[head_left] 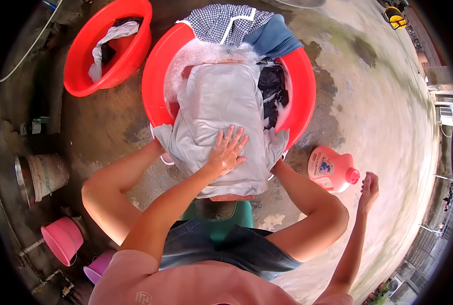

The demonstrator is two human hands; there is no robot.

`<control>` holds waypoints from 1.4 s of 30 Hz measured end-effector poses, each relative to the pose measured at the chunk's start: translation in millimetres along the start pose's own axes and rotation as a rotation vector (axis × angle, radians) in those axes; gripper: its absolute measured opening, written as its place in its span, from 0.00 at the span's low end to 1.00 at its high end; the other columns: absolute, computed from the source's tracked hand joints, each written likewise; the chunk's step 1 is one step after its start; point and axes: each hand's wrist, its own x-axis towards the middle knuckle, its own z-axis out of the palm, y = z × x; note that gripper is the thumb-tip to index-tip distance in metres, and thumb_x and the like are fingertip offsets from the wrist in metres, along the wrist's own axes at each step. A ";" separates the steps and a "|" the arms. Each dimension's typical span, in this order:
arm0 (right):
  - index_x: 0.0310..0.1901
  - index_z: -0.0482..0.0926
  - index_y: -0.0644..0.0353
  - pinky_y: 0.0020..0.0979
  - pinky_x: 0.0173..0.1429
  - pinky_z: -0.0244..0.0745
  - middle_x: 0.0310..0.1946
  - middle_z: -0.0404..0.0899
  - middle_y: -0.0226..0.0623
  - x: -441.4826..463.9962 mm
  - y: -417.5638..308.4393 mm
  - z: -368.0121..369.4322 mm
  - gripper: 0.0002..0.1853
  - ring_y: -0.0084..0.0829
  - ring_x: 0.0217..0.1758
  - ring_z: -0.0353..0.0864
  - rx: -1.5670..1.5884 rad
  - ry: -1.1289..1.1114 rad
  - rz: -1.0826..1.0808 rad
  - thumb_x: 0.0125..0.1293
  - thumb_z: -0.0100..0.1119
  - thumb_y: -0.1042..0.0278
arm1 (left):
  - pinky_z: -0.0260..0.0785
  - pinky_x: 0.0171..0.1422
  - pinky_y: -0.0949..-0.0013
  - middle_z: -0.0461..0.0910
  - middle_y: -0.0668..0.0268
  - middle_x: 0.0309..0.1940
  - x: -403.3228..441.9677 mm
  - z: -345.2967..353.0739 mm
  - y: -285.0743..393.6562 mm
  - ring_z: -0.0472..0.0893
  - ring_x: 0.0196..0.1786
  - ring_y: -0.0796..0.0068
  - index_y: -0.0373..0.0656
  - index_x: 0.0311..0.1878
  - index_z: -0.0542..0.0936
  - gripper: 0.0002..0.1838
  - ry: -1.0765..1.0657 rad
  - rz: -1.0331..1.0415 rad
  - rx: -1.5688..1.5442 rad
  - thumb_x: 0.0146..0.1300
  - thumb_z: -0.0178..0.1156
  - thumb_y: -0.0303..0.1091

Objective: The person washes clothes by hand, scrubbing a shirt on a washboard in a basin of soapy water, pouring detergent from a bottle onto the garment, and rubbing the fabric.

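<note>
From my distant seat, I see the left hand (227, 152) with fingers spread flat on the pale garment (226, 96), draped over the red basin's (301, 96) near rim; even pressure suits it (right hand (370, 190), by the pink bottle (329, 169): finger state, I cannot tell).

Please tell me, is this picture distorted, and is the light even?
Head view: strong fisheye curving, with black corners; uneven light, the ground pale and bright at right, much darker at left; small print on the bottle is too unclear to read.
</note>
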 end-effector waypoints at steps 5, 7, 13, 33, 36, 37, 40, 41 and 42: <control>0.44 0.75 0.60 0.24 0.35 0.69 0.29 0.75 0.28 -78.7 147.6 95.0 0.14 0.20 0.32 0.71 0.163 -0.127 0.423 0.64 0.50 0.59 | 0.32 0.72 0.49 0.41 0.62 0.71 14.1 4.7 -1.3 0.37 0.73 0.58 0.50 0.68 0.53 0.37 0.061 -0.020 0.018 0.59 0.48 0.55; 0.43 0.75 0.60 0.24 0.34 0.69 0.29 0.75 0.29 -97.1 95.9 209.9 0.14 0.21 0.32 0.72 0.297 -0.482 0.411 0.64 0.50 0.60 | 0.32 0.72 0.49 0.42 0.62 0.71 8.2 5.1 3.0 0.38 0.73 0.58 0.50 0.68 0.54 0.37 0.064 -0.014 0.022 0.58 0.50 0.55; 0.43 0.75 0.62 0.24 0.34 0.70 0.31 0.76 0.31 -85.0 -22.3 318.0 0.13 0.22 0.32 0.73 0.232 -0.761 0.227 0.64 0.50 0.62 | 0.32 0.71 0.47 0.44 0.63 0.70 -25.4 -4.2 12.5 0.39 0.73 0.57 0.49 0.68 0.55 0.38 0.034 0.000 -0.019 0.57 0.50 0.55; 0.44 0.73 0.64 0.26 0.42 0.73 0.34 0.78 0.38 52.9 -94.1 146.5 0.19 0.26 0.34 0.78 0.341 -1.114 0.216 0.65 0.49 0.54 | 0.35 0.73 0.55 0.48 0.64 0.70 11.8 -6.5 -13.1 0.45 0.72 0.64 0.45 0.68 0.53 0.36 0.070 -0.085 -0.153 0.60 0.49 0.51; 0.51 0.69 0.63 0.33 0.53 0.69 0.44 0.76 0.42 80.8 -112.5 254.6 0.25 0.34 0.47 0.77 0.836 -1.250 0.297 0.65 0.47 0.48 | 0.39 0.72 0.54 0.49 0.64 0.69 54.1 5.9 -47.5 0.47 0.71 0.62 0.45 0.67 0.54 0.34 0.133 -0.249 -0.107 0.60 0.49 0.48; 0.55 0.66 0.63 0.35 0.57 0.66 0.47 0.75 0.43 85.7 -120.9 291.2 0.28 0.36 0.51 0.75 0.936 -1.235 0.360 0.65 0.45 0.46 | 0.40 0.72 0.54 0.50 0.64 0.69 60.9 6.9 -52.5 0.47 0.71 0.61 0.45 0.67 0.55 0.34 0.134 -0.239 -0.102 0.60 0.49 0.48; 0.56 0.65 0.63 0.38 0.61 0.62 0.52 0.72 0.44 96.1 -103.5 394.2 0.28 0.40 0.57 0.70 1.431 -1.066 0.577 0.67 0.38 0.46 | 0.43 0.71 0.53 0.51 0.63 0.68 60.8 -4.6 -51.3 0.50 0.70 0.59 0.45 0.66 0.57 0.33 0.126 -0.215 -0.125 0.59 0.51 0.44; 0.56 0.65 0.64 0.39 0.62 0.62 0.53 0.72 0.45 97.6 -90.6 420.0 0.28 0.42 0.58 0.69 1.552 -0.999 0.671 0.68 0.36 0.46 | 0.43 0.70 0.53 0.51 0.63 0.68 62.5 -6.0 -52.5 0.50 0.70 0.59 0.45 0.66 0.57 0.33 0.127 -0.217 -0.135 0.59 0.52 0.44; 0.58 0.63 0.64 0.39 0.64 0.60 0.56 0.69 0.46 95.4 -80.5 440.6 0.28 0.43 0.61 0.65 2.016 -1.229 0.782 0.68 0.34 0.47 | 0.43 0.70 0.52 0.52 0.63 0.68 63.1 -5.7 -53.1 0.50 0.70 0.58 0.45 0.66 0.57 0.33 0.122 -0.218 -0.145 0.58 0.52 0.44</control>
